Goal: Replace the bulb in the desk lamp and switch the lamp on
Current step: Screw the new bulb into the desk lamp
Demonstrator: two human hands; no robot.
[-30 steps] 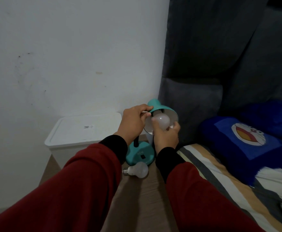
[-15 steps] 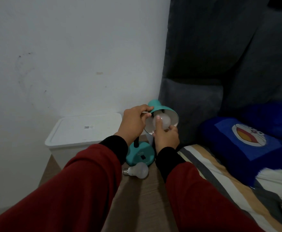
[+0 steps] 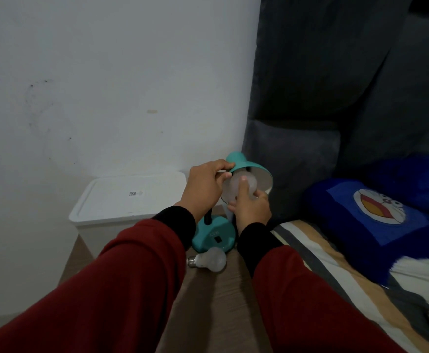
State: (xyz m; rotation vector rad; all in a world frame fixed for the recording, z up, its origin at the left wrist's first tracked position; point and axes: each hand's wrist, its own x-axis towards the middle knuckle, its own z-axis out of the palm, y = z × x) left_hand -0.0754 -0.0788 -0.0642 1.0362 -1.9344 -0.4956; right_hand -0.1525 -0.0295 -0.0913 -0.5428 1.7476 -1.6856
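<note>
A frosted white bulb sits in the mouth of the teal lamp shade, dark and unlit; the right hand wraps it from below, fingers curled round the glass with one fingertip pressed up its front — a closed grip on the bulb. The left hand pinches the shade's rim and neck from the left side, its grip closed on the shade. Beneath them the lamp's teal base stands on the wooden bench; a second bulb lies on its side just in front of the base, metal screw cap pointing left. Behind the bench, against the wall, is a white lidded bin; to the right, a striped bed carries a blue cartoon pillow.
</note>
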